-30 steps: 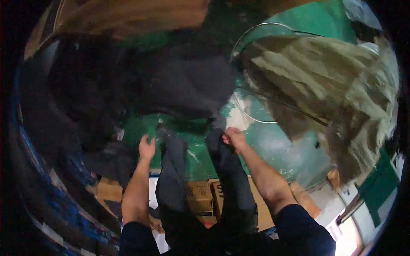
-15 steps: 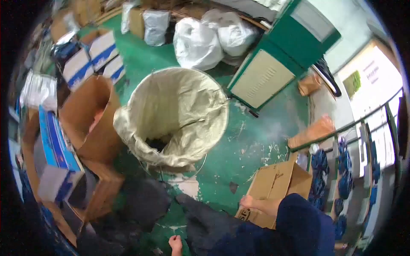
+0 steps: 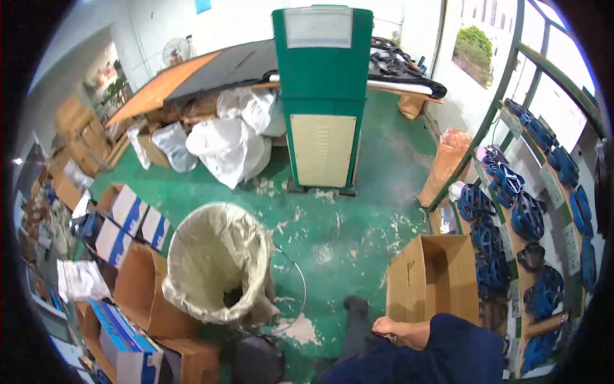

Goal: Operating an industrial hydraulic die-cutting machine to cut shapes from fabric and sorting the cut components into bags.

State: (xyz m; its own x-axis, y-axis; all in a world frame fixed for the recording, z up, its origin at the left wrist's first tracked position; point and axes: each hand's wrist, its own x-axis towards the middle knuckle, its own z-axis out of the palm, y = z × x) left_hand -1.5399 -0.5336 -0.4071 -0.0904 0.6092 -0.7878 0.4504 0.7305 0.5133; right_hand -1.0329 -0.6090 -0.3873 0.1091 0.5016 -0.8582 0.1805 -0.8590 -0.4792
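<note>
My right hand [image 3: 385, 326] is closed in a loose fist in front of my dark trousers, and nothing shows in its fingers. Close beside it, to the right, stands an upright cardboard box [image 3: 406, 281], open at the top; I cannot tell whether hand and box touch. My left hand is out of view. Ahead to the left is a large round bin [image 3: 256, 281] lined with pale cloth, its mouth open and something dark at the bottom. A thin metal hoop [image 3: 304, 288] shows at its right side.
A tall green cabinet [image 3: 323, 77] stands ahead. Racks of blue strapped items [image 3: 527, 217] line the right side, near an orange-brown sack [image 3: 444, 166]. Cardboard boxes [image 3: 144, 281] crowd the left. White bags [image 3: 224, 147] lie under a long table [image 3: 224, 67].
My view has tilted up and turned, showing the room upright. My left hand has left the picture. My right hand stays closed near the cardboard box, and one foot now shows forward.
</note>
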